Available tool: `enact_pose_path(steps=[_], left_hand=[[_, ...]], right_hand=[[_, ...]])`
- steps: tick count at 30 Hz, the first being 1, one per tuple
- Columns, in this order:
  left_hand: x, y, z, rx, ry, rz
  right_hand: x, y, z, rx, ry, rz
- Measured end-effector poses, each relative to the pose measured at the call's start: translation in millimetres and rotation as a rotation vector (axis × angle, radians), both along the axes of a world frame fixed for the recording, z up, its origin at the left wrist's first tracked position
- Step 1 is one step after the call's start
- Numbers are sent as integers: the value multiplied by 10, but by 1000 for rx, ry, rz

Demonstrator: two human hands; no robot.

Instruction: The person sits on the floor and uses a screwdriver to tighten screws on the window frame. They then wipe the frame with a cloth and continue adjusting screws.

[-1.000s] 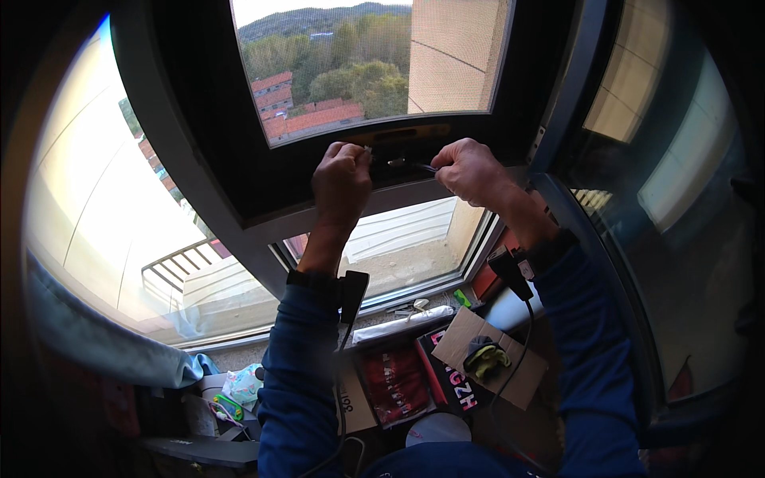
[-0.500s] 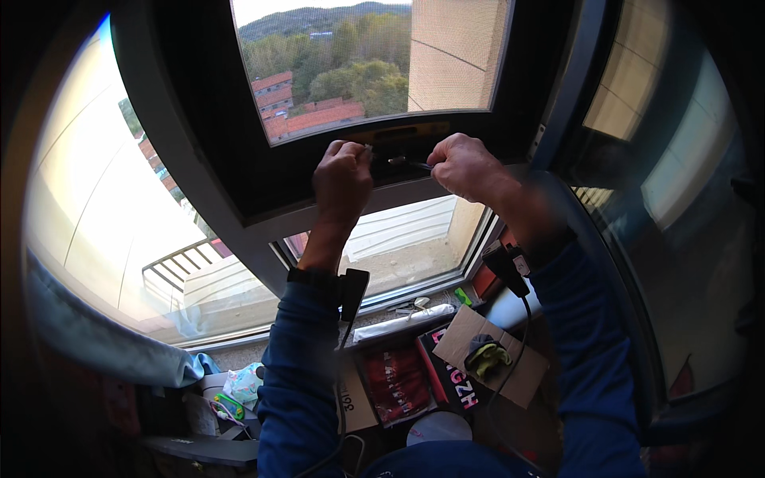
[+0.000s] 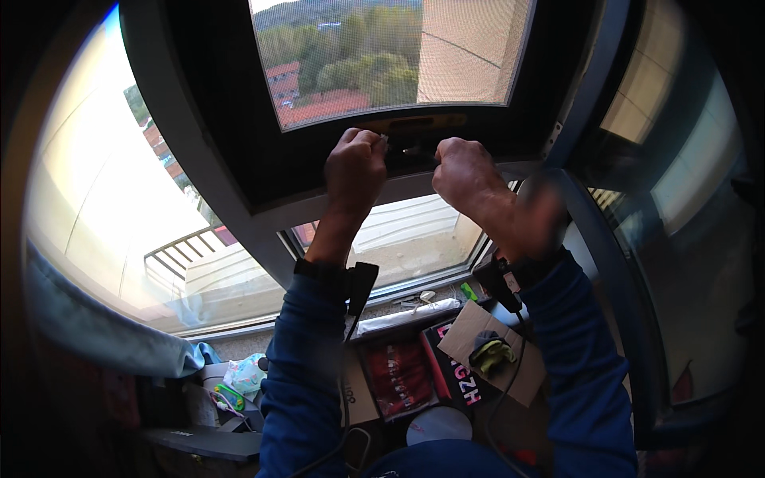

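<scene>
Both of my hands are raised in front of a dark window frame (image 3: pixel 311 171), just below its screened pane (image 3: pixel 351 64). The fingers of my left hand (image 3: pixel 356 167) are pinched on a small pale piece (image 3: pixel 384 143), too small to name. My right hand (image 3: pixel 470 171) is closed around a thin rod-like tool (image 3: pixel 413 150), whose light tip points left toward my left hand. Its rear part is hidden in my fist. A gap separates the tip from the pale piece. Behind them, a yellowish strip with a dark slot (image 3: pixel 414 123) runs along the frame.
Below, a sill holds a white roll (image 3: pixel 408 317) and a green item (image 3: pixel 468 291). Nearer lie a red plastic-wrapped packet (image 3: pixel 397 378), a cardboard piece (image 3: pixel 522 374) with a dark-and-yellow cloth (image 3: pixel 492 353), and a round pale lid (image 3: pixel 438 428). Cables hang from black wrist devices (image 3: pixel 362 285). An open sash (image 3: pixel 613 287) stands at right.
The view has shifted, so the frame and both hands sit slightly farther right and higher. My two hands keep their grips, and the tool's tip remains apart from the pale piece.
</scene>
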State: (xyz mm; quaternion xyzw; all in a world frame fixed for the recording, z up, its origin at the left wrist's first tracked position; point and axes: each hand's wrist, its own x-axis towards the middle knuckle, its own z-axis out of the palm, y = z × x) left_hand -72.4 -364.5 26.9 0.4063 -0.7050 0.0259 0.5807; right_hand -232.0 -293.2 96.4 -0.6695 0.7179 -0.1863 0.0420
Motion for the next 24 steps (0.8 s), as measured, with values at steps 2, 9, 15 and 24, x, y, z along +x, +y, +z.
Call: enact_pose_path(steps=[2, 9, 15, 24], left_hand=[[-2, -8, -4, 6, 29, -24], [9, 20, 16, 6, 26, 5], [-25, -19, -5, -10, 35, 19], [-25, 2, -11, -15, 29, 13]], right_hand=[[-11, -15, 13, -13, -20, 7], [-246, 157, 46, -80, -66, 110], [-317, 33, 264, -22, -10, 150], [-323, 7, 190, 45, -75, 145]])
